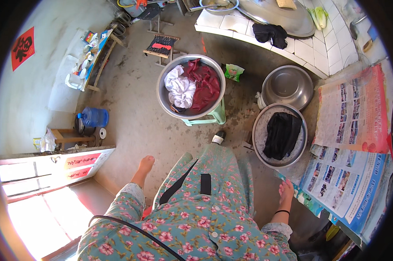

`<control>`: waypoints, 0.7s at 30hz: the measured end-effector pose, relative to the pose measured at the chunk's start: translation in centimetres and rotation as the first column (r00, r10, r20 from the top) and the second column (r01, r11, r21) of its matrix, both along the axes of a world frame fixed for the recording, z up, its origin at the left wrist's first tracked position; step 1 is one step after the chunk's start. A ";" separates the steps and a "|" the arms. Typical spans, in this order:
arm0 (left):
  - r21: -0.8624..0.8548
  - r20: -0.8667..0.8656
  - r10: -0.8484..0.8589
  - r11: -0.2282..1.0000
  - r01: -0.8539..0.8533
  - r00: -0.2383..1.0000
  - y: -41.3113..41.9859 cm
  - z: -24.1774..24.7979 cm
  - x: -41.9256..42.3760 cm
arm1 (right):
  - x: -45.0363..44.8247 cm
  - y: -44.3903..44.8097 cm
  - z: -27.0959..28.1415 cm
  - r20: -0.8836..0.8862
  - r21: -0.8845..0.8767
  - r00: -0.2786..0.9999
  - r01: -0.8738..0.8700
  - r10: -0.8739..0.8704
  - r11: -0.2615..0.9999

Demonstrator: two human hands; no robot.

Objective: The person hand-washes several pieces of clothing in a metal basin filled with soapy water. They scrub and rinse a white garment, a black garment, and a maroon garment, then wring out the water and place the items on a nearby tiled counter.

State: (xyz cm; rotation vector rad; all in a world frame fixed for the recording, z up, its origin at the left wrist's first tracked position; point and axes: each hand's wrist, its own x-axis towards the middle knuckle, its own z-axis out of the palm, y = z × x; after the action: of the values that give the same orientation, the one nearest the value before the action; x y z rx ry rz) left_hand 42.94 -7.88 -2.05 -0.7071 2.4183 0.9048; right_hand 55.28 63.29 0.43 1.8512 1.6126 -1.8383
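Observation:
My left hand hangs beside my floral clothing above the concrete floor; no object shows in it, and most of its fingers are hidden. Close to the poster-covered surface on the right, my right hand hangs empty with its fingers loosely apart. Ahead, a metal basin rests on a green plastic stool. White cloth fills its left side and dark red cloth its right. To the right, another metal basin holds black cloth in sudsy-looking water. Behind it stands a third metal basin.
A green packet lies behind the stool. A folding stool bears a red object. Black cloth and a large metal lid rest on the tiled counter. A blue water jug lies left, near a low wooden stand.

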 end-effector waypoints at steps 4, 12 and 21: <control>-0.034 0.013 0.022 0.999 -0.022 1.000 0.1 1.0 1.8 | 1.9 -0.2 0.9 -0.009 0.012 0.995 0.101 -0.101 0.995; -0.062 0.094 0.079 0.995 -0.074 0.992 -3.6 -0.3 1.7 | -3.2 0.5 -0.3 -0.104 0.380 0.993 0.089 -0.053 0.921; 0.091 0.051 0.158 0.982 -0.162 0.986 -5.9 1.5 -10.3 | -22.7 -10.6 1.4 -0.260 0.336 0.951 -0.072 0.166 0.939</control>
State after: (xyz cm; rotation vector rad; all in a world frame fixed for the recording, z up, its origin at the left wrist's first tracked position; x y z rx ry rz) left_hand 32.66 -13.82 -0.52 -0.8864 2.2884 1.0492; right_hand 32.57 52.66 1.81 1.5973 2.1915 -1.9569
